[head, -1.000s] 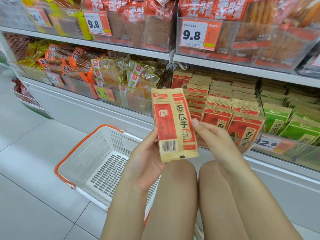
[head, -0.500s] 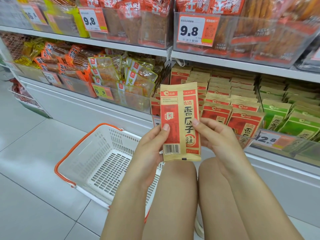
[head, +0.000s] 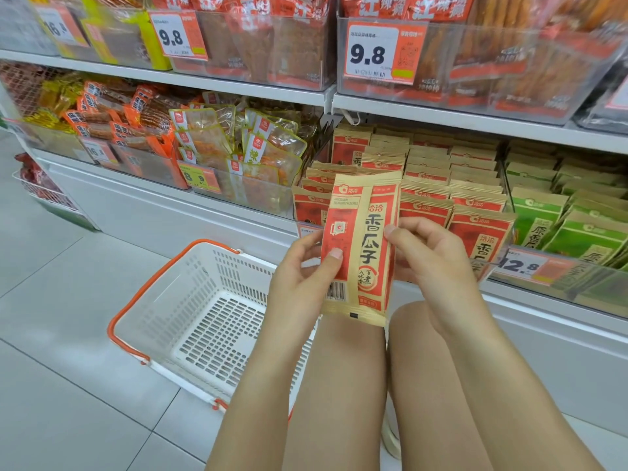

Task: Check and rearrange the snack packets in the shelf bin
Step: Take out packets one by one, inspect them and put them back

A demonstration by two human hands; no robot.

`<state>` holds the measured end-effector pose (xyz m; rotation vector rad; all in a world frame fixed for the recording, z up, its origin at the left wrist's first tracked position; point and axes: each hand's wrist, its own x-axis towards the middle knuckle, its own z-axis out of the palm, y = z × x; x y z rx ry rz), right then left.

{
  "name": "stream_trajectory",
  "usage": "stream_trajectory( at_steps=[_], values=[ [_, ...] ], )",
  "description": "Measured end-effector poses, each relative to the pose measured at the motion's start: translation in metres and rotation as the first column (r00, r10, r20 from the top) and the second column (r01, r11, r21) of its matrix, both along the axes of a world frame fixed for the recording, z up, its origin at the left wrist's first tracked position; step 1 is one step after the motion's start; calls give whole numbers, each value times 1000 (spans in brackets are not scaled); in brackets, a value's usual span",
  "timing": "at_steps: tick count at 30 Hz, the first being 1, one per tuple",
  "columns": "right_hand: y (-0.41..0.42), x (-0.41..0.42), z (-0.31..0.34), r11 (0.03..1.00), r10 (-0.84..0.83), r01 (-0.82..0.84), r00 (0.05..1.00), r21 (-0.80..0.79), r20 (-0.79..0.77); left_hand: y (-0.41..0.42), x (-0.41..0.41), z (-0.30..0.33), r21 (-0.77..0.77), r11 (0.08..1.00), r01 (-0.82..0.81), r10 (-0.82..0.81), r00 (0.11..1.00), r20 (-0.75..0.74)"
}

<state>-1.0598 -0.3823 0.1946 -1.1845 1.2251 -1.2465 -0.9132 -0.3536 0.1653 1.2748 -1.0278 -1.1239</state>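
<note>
Kraft-brown and red, a packet (head: 361, 248) is standing upright between both hands, in front of the shelf bin (head: 489, 263) and above the person's knees. The left hand (head: 300, 270) is gripping its left edge, thumb pressing on the red panel near the barcode and the fingers curling behind. The right hand (head: 428, 256) is pinching the right edge, thumb lying on the front beside the large black characters, the other fingers wrapping round the back. The packet's printed face is turning toward the camera, tilting slightly.

Behind it, rows of matching red packets (head: 452, 198) are standing in the clear bin on the lower shelf, with green packets (head: 557, 226) filling the space to their right. A price tag (head: 520, 266) reading 12.8 is sitting on the bin's front wall. To the left, another bin is holding clear pouches (head: 244, 144) of orange snacks.

On the tiled floor, a white basket (head: 204, 321) with an orange rim is sitting just beside the person's left leg.
</note>
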Motion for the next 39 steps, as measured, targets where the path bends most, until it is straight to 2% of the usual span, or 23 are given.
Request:
stream_trajectory(
  at_steps=[6, 8, 12, 17, 20, 29, 39],
  values=[
    [3, 6, -3, 988, -85, 65, 986, -141, -144, 5, -11, -6, -34, 994, 101, -98, 991, 87],
    [5, 8, -2, 987, -83, 59, 984, -151, -158, 5, -13, -9, -25, 994, 108, -104, 987, 125],
    [5, 7, 1, 992, -29, 3, 979, -127, -203, 3, -9, -10, -22, 989, 146, -143, 985, 93],
    [0, 1, 15, 994, -20, 5, 990, -105, -143, 8, -2, -7, 33, 958, 284, -284, 959, -13],
    [-4, 1, 22, 991, -24, 2, 986, -131, -166, 8, -1, -7, 34, 944, 328, -327, 945, -24],
    [-1, 4, 30, 993, 3, -8, 999, -121, -40, 7, 1, -5, 23, 938, 345, -342, 936, -80],
    [-1, 1, 28, 996, 1, -2, 1000, -89, -20, 8, -1, -4, 30, 946, 322, -316, 941, -121]
  ],
)
